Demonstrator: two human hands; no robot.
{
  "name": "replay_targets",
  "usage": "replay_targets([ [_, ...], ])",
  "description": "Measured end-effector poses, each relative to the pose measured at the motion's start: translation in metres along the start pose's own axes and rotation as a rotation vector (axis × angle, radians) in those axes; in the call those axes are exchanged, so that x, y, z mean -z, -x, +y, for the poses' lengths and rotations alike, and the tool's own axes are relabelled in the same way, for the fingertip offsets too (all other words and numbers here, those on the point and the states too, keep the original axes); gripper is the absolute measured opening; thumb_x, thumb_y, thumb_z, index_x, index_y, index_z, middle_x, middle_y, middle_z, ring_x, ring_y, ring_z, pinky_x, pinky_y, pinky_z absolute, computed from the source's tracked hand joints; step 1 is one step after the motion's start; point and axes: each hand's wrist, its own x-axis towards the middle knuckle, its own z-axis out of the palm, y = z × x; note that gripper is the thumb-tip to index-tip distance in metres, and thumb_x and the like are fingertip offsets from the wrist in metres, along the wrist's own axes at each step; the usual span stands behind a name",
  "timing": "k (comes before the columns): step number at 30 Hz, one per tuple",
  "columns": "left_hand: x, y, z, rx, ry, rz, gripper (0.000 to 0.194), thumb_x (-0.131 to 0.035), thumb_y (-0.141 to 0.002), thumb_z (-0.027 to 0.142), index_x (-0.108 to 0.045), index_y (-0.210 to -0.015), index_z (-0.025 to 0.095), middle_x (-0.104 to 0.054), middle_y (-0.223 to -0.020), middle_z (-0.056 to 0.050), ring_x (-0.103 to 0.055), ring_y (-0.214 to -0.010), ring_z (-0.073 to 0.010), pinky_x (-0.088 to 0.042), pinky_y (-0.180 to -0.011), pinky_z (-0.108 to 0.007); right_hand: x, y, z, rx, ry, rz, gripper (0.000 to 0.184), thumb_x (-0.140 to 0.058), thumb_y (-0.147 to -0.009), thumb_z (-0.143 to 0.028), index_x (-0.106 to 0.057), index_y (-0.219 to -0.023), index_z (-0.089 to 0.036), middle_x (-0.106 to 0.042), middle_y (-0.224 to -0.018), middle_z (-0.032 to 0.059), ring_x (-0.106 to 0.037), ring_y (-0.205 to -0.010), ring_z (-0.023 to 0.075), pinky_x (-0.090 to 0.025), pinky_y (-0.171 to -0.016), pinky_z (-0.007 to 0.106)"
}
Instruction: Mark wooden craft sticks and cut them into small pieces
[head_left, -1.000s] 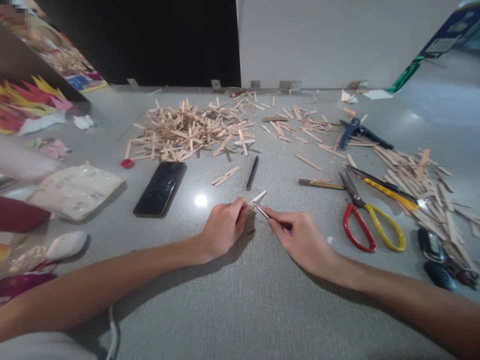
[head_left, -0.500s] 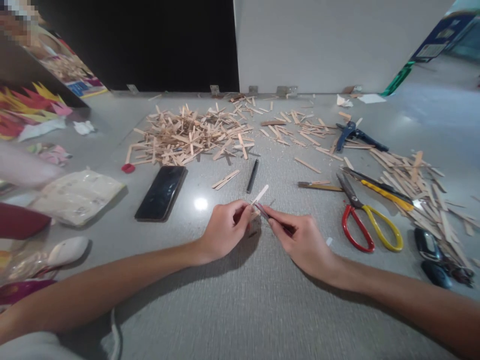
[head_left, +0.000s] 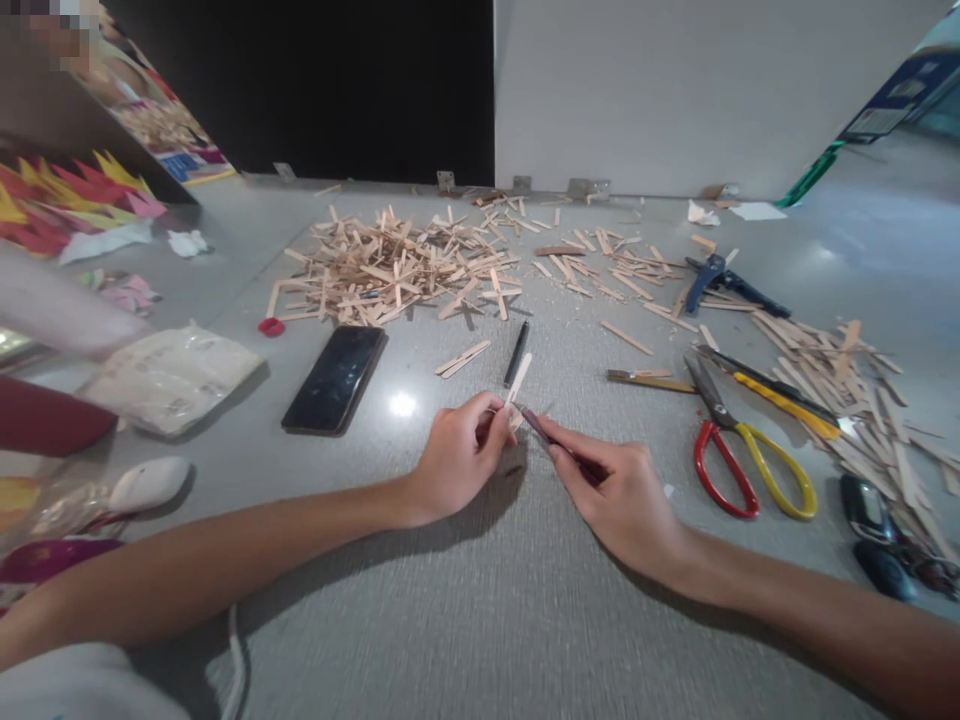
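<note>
My left hand (head_left: 463, 445) pinches a pale wooden craft stick (head_left: 519, 378) between thumb and fingers, its upper end pointing up and away. Closed around a slim dark tool (head_left: 537, 426), my right hand (head_left: 616, 490) is just to the right. The tool's tip is close to the stick at the left fingertips; whether they touch I cannot tell, nor what kind of tool it is. Just beyond the stick lies a black pen (head_left: 517, 355). A pair of craft sticks (head_left: 463, 359) rests on the grey table (head_left: 480, 610) to its left.
A large heap of craft sticks (head_left: 397, 265) lies at the back. Leftward are a phone (head_left: 335, 380), a plastic packet (head_left: 176, 380) and a white mouse (head_left: 150, 485). Rightward are red-and-yellow-handled scissors (head_left: 720, 415), a yellow cutter (head_left: 780, 400), blue pliers (head_left: 709, 280) and more sticks (head_left: 847, 350).
The camera view has shifted slightly. The craft stick now stands at a steeper angle, and my right hand with the dark tool has drawn a little right and nearer to me.
</note>
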Motion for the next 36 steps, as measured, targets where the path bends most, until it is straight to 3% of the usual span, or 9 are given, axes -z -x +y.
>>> replay_targets([
  [2,0.001,0.000,0.002,0.031,0.081,0.008,0.027,-0.050,-0.108,0.038,-0.061,-0.090,0.021,-0.076,-0.067,-0.001,-0.057,-0.044,-0.0101,-0.042,-0.044,-0.020,0.000,0.000,0.002,0.026,0.010,0.020,0.038,-0.059,-0.101,-0.022,-0.081,-0.132,-0.018,-0.086,-0.110,0.0097,-0.075,-0.063,0.0157,-0.062,-0.056,0.024],
  [7,0.005,0.001,0.005,0.062,0.190,-0.017,0.032,-0.055,-0.108,0.048,-0.062,-0.097,0.020,-0.075,-0.068,-0.001,-0.053,-0.041,-0.0086,-0.039,-0.039,-0.018,0.001,0.003,0.010,0.162,0.122,0.113,0.036,-0.060,-0.103,-0.022,-0.080,-0.132,-0.016,-0.085,-0.081,0.0041,-0.054,-0.041,0.0084,-0.049,-0.043,0.019],
  [14,0.003,0.002,0.002,0.033,0.194,-0.032,0.030,-0.052,-0.110,0.045,-0.063,-0.097,0.020,-0.072,-0.066,0.001,-0.055,-0.043,-0.0087,-0.038,-0.039,-0.018,0.001,0.005,0.014,0.241,0.164,0.120,0.037,-0.059,-0.105,-0.021,-0.077,-0.137,-0.023,-0.087,-0.100,0.0051,-0.055,-0.042,0.0077,-0.053,-0.047,0.019],
  [18,0.002,0.003,0.002,0.019,0.190,-0.042,0.026,-0.051,-0.109,0.039,-0.065,-0.099,0.019,-0.070,-0.065,0.002,-0.053,-0.043,-0.0082,-0.038,-0.040,-0.018,0.000,0.005,0.015,0.231,0.173,0.130,0.035,-0.059,-0.106,-0.021,-0.077,-0.136,-0.021,-0.087,-0.093,0.0039,-0.056,-0.042,0.0079,-0.054,-0.048,0.019],
  [27,0.000,0.003,-0.009,-0.175,-0.224,0.024,0.027,-0.049,-0.108,0.027,-0.061,-0.086,0.020,-0.054,-0.056,0.007,-0.046,-0.044,-0.0091,-0.036,-0.049,-0.021,0.002,0.005,0.018,0.276,0.407,0.085,0.038,-0.052,-0.110,-0.020,-0.078,-0.137,-0.016,-0.081,-0.073,0.0023,-0.061,-0.047,0.0109,-0.051,-0.053,0.022],
  [36,0.001,-0.001,-0.011,-0.060,-0.392,-0.141,0.029,-0.042,-0.107,0.031,-0.050,-0.080,0.023,-0.046,-0.055,0.007,-0.041,-0.045,-0.0127,-0.029,-0.052,-0.026,0.002,0.009,0.027,0.387,0.764,-0.082,0.047,-0.048,-0.103,-0.009,-0.073,-0.143,-0.008,-0.069,-0.059,0.0017,-0.054,-0.044,0.0139,-0.036,-0.046,0.028],
])
